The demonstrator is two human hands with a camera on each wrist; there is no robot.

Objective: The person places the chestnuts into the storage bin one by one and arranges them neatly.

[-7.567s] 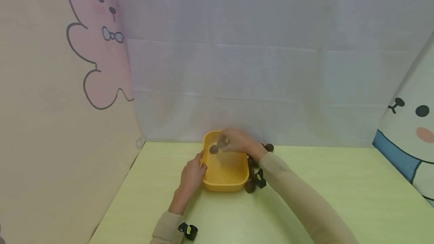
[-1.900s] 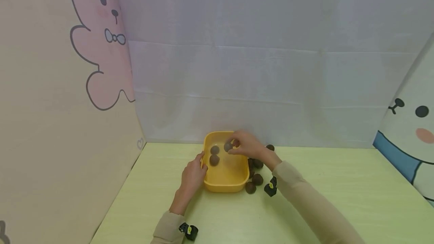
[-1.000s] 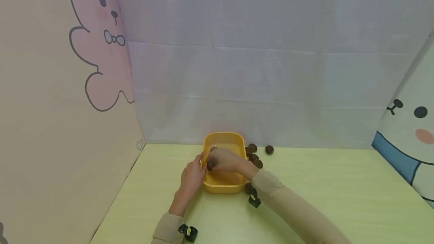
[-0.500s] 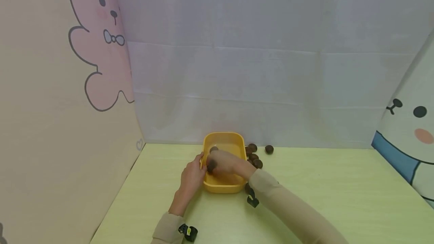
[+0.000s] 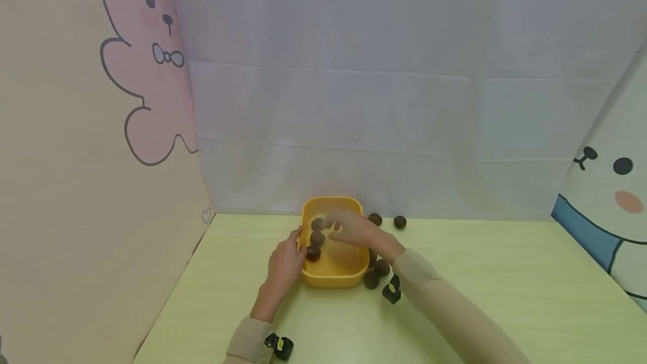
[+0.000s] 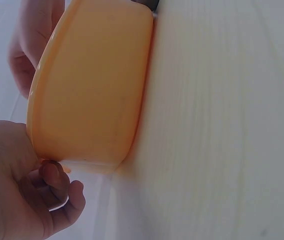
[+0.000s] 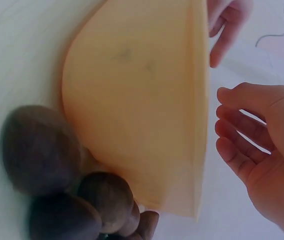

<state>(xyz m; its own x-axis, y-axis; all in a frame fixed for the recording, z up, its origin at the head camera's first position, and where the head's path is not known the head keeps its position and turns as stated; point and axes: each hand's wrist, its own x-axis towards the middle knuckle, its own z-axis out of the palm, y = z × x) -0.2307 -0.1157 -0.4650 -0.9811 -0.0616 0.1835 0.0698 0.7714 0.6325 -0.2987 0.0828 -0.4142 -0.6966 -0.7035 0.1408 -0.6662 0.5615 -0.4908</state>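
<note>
A yellow plastic tub (image 5: 331, 282) stands on the table with three dark brown, rounded, chestnut-like nuts (image 5: 317, 239) lined up along its left wall. My left hand (image 5: 286, 263) grips the tub's left rim, the thumb near the closest nut; in the left wrist view the same hand (image 6: 17, 185) holds the rim's edge. Over the tub's inside is my right hand (image 5: 351, 229), its fingers loosely bent around nothing. The right wrist view shows that hand (image 7: 262, 135) with fingers apart, at rim height. Part of the tub's floor is hidden beneath it.
Several more brown nuts (image 5: 371, 280) lie against the tub's right side, some hidden by the right forearm. One nut (image 5: 400, 222) sits apart at the back. Behind the tub hangs a white cloth (image 5: 333, 128). The table (image 5: 480, 274) is pale green.
A third nut has joined the row in the tub, at its near end, released by my right hand. That hand has since lifted back and to the right. My left hand stays on the rim.
</note>
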